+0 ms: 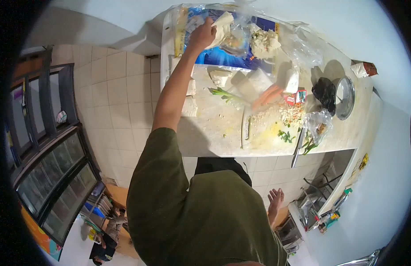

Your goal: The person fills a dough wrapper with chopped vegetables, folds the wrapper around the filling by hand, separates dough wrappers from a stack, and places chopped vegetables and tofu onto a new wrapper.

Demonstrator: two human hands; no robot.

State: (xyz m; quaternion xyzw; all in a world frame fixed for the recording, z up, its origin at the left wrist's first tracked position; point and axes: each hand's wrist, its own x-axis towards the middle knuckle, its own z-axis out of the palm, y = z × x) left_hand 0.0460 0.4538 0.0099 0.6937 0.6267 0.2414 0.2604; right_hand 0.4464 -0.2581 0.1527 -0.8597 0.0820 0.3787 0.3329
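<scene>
My left hand (203,33) reaches to the far left of the table, fingers closed on a pale floppy sheet (222,29) that looks like a dough wrapper. Beside the sheet lies a clear plastic bag (236,43) with something brownish in it, on a blue printed plastic mat (216,57). A crumpled pale heap with green bits (264,43) sits on the mat's right side. My right hand (275,200) hangs low by my right side, beyond the table's near edge, holding nothing, its fingers apart.
A knife (298,148) lies at the near edge, its handle overhanging. Close by are chopped green onion (285,136) and a plastic bag (318,122). A black bag (323,95) stands beside a metal bowl (347,104). Pale stacked pieces (189,106) line the left edge.
</scene>
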